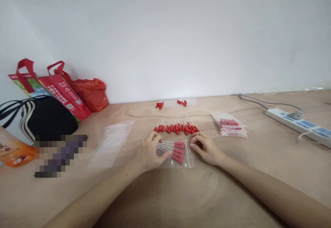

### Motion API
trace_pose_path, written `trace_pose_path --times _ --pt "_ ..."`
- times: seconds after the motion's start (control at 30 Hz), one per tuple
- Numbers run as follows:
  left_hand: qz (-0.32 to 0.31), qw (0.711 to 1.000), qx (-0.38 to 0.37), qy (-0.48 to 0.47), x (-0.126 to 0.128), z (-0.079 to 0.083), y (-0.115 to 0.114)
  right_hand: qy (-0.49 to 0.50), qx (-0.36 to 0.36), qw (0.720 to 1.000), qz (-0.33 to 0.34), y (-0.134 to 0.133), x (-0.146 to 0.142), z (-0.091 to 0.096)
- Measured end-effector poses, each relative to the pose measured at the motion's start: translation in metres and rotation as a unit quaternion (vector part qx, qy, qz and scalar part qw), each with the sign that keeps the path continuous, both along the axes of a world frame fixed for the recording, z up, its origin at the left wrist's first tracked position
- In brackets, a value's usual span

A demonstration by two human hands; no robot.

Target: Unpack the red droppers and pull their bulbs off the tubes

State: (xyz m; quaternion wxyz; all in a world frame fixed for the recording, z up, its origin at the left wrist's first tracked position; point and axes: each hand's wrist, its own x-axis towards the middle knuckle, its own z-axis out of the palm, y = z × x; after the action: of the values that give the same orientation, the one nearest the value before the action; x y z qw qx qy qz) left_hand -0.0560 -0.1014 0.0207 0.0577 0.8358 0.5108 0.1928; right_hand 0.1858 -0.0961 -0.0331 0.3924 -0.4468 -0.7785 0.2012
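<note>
A clear zip-lock bag lies flat in front of me with several red-tipped white sticks inside, their red ends toward the zip on the right. My left hand holds the bag at its left side, thumb over the sticks and fingers at the upper edge. Close by the zip edge is my right hand, fingers loosely curled and thumb slightly apart; whether it touches the bag I cannot tell. Just beyond both hands, a row of loose red-tipped sticks is laid out with red ends toward me.
Flat zip-lock bags lie left, and a stack of filled bags right. Small red pieces sit near the wall. A power strip is far right. Shopping bags and a black bag stand left.
</note>
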Motion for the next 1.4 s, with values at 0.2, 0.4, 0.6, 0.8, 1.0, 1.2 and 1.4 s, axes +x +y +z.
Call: trace_pose_path --times 0.2,0.4,0.6,0.8,1.0,1.2,1.4 --pt "-0.240 0.967 -0.062 -0.063 0.032 -0.008 0.015 -0.028 -0.028 0.999 0.028 -0.008 -0.001 0.004" --pt "-0.210 0.970 -0.065 -0.099 0.041 -0.023 0.014 -0.032 -0.014 0.997 0.071 -0.011 0.002 0.006" --pt "-0.190 0.977 -0.041 -0.085 0.042 -0.026 0.011 -0.096 0.082 0.990 0.062 -0.013 0.001 0.006" --pt "-0.180 0.980 -0.037 -0.076 0.043 -0.027 0.011 -0.133 0.166 0.975 0.072 -0.012 0.002 0.004" --pt "-0.207 0.977 -0.019 -0.039 0.045 -0.024 0.009 -0.143 0.220 0.962 0.078 -0.011 0.003 0.006" --pt "-0.239 0.970 -0.018 -0.035 0.051 -0.021 0.016 -0.149 0.244 0.953 0.096 -0.012 0.002 0.008" --pt "-0.248 0.965 -0.036 -0.076 0.052 -0.024 0.023 -0.121 0.235 0.961 0.083 -0.009 0.003 0.005"
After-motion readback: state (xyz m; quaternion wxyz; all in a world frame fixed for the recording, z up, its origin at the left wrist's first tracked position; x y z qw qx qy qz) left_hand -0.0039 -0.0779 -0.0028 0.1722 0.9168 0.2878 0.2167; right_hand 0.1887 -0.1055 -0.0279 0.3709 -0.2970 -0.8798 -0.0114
